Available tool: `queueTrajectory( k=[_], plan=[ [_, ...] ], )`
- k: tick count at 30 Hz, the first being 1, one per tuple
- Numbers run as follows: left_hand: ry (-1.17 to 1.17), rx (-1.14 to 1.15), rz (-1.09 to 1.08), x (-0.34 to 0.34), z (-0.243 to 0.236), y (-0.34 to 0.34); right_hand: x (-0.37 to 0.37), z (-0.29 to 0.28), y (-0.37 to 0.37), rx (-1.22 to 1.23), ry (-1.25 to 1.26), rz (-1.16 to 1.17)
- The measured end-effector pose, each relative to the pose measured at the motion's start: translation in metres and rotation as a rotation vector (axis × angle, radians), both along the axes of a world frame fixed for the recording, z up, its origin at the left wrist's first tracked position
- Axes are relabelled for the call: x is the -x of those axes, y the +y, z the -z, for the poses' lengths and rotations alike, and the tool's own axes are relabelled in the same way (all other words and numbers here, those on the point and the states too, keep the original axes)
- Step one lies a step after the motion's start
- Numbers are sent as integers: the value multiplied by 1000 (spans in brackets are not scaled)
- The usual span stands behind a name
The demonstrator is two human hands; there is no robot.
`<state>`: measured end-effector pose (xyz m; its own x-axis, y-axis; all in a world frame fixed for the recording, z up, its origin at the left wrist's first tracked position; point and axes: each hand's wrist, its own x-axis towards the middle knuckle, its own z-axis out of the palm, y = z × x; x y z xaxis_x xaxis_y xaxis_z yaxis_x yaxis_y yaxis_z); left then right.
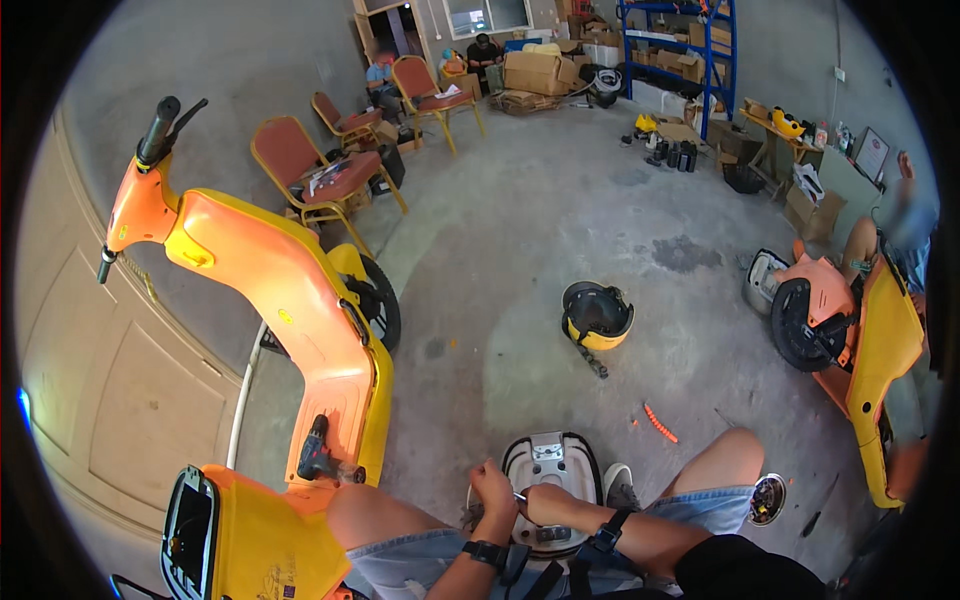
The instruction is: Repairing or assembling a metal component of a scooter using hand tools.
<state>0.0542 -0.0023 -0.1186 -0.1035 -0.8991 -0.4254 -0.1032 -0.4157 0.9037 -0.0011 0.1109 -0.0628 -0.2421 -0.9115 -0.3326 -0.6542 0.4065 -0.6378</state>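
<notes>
Between my feet an upturned scooter seat (548, 478) lies on the floor, its pale underside and metal hinge bracket (547, 450) facing up. My left hand (492, 487) is closed over the seat's left side; what its fingers hold, if anything, is hidden. Beside it my right hand (546, 504) is closed too, above the middle of the seat. A short silvery piece (520, 496) shows at the right hand's fingers, too small to name. Left of my knee, a cordless drill (316, 450) rests on the footboard of a yellow and orange scooter (285, 290).
A yellow and black helmet (598, 315) and an orange coiled strip (660, 424) lie ahead on the floor. By my right knee is a bowl of small parts (768, 500). Another scooter (885, 360) with a person stands right. Chairs (315, 170), boxes (540, 72) and blue shelving (680, 60) are farther off.
</notes>
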Motion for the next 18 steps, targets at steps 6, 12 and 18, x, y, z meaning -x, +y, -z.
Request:
queueTrajectory(
  k=[6,12,18],
  plan=[
    [24,-33,29,14,2,0,2,-1,3,5,-30,127],
    [119,-17,186,22,-11,1,-7,-10,7,-34,-121,298],
    [37,-18,234,31,-23,1,-6,-23,7,-59,-215,389]
  ],
)
